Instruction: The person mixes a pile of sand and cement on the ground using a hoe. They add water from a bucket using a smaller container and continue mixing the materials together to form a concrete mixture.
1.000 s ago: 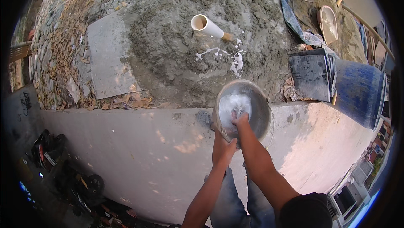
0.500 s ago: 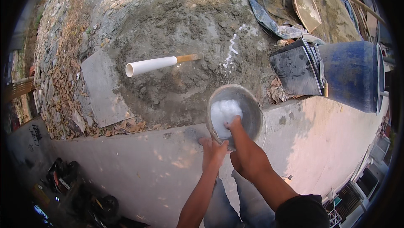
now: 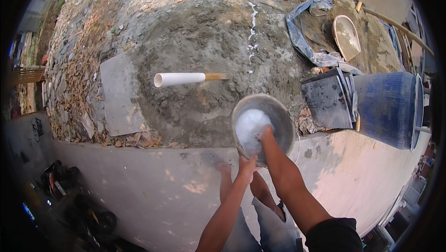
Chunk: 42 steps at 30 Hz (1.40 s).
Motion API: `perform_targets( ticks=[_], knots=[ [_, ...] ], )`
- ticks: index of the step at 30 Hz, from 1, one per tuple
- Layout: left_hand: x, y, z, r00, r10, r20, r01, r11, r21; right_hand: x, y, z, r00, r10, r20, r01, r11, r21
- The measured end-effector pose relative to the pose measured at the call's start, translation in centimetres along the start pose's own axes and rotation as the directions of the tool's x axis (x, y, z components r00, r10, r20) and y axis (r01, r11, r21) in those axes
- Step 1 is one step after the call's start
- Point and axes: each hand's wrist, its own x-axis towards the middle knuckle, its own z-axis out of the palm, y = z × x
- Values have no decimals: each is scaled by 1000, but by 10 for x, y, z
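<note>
A round grey bucket (image 3: 291, 133) with a thin wire handle is tilted in front of me, with foamy-looking white stuff (image 3: 250, 122) inside. My left hand (image 3: 248, 167) grips the bucket at its near rim. Inside the bucket, my right hand (image 3: 265, 134) reaches down into the white stuff; its fingertips are hidden there. Beyond the bucket runs a broken streak of white splashes (image 3: 252, 31) over wet grey mortar (image 3: 195, 43). A white pipe (image 3: 181, 79) fits over a wooden handle (image 3: 216, 76) sticking out of the mortar.
A grey board (image 3: 120, 96) lies at the mortar's left edge. To the right are stacked dark tiles (image 3: 327, 101), a trowel (image 3: 356, 108), a blue drum (image 3: 383, 105) and a pale scoop-shaped container (image 3: 346, 37). Motorbikes (image 3: 88, 215) stand lower left, past a low concrete ledge (image 3: 153, 173).
The white streak appears longer and reaches farther out. The white stuff in the bucket looks flatter, with my right hand still in it. The whole view has shifted slightly.
</note>
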Motion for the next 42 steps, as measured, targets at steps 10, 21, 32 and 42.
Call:
perform_targets(
  ticks=[10,21,32,42],
  knots=[
    [-1,-48,-2,980,105,-171,-142,965,-222,-77,-28,7,991,-58,123,71,992,-107],
    [-34,-62,-17,977,26,-211,-84,959,-270,-145,-2,2,733,-270,625,166,961,220],
    [1,-86,-74,995,90,-46,-99,952,-289,-52,54,29,811,53,582,-142,984,109],
    [-46,-46,-140,994,91,-61,-107,928,-356,-61,145,9,991,-54,-124,-11,881,-474]
  ],
)
